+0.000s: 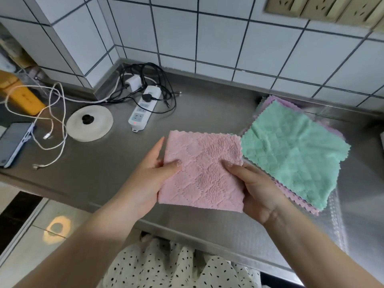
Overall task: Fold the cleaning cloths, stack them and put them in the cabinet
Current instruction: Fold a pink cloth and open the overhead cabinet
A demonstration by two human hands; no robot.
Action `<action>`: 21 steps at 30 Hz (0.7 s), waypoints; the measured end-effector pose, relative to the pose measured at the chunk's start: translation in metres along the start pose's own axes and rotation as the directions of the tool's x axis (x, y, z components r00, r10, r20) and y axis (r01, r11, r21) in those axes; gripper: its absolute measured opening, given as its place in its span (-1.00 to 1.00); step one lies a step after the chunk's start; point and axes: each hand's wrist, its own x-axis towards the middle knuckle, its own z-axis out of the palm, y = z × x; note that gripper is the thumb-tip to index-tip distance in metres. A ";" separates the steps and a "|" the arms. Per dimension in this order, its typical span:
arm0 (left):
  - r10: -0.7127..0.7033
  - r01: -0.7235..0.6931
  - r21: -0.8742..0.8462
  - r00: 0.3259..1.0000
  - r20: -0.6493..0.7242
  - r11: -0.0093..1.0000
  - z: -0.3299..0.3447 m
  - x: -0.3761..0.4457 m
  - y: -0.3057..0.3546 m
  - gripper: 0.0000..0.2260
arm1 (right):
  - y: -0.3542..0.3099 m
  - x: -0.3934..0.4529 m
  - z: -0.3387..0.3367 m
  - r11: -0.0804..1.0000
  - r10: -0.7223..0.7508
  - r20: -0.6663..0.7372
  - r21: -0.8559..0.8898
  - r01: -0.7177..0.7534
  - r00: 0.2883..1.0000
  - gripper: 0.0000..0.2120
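Pink cloth (202,171), folded to a rough square, sits between my two hands above the steel counter (104,171). My left hand (148,177) grips its left edge, thumb on top and fingers underneath. My right hand (259,190) holds the right edge the same way. Just to the right lies a green cloth (295,152), spread flat on a pile of purple cloths (276,100). Farther left are a power strip (143,109), a round lid (89,123) and a phone (14,142).

I note the green cloth (291,154) hides most of the purple cloths (276,101); their count is indeterminable
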 end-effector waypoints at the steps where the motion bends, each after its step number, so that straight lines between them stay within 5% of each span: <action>1: -0.030 0.030 -0.012 0.999 0.012 0.999 -0.008 0.002 0.005 -0.55 | 0.003 0.003 0.008 1.000 0.008 0.000 0.000 -0.008 1.000 -0.85; 3: -0.147 0.150 -0.065 0.988 0.041 0.987 -0.029 0.008 0.013 -0.66 | 0.011 0.010 0.026 1.000 0.007 -0.027 -0.001 -0.007 1.000 -0.85; 7: -0.310 0.327 -0.050 0.927 0.212 0.944 -0.084 0.025 0.032 -0.57 | 0.029 0.029 0.073 0.997 -0.070 -0.094 0.005 0.071 0.993 -0.75; 14: -0.384 0.315 0.232 0.842 0.380 0.920 -0.172 0.033 0.074 -0.69 | 0.107 0.032 0.169 0.955 -0.212 -0.305 0.136 0.262 0.929 -0.73; 21: -0.517 0.336 0.409 0.693 0.503 0.848 -0.188 0.009 0.063 -0.62 | 0.178 -0.004 0.211 0.910 -0.221 -0.541 0.185 0.371 0.812 -0.73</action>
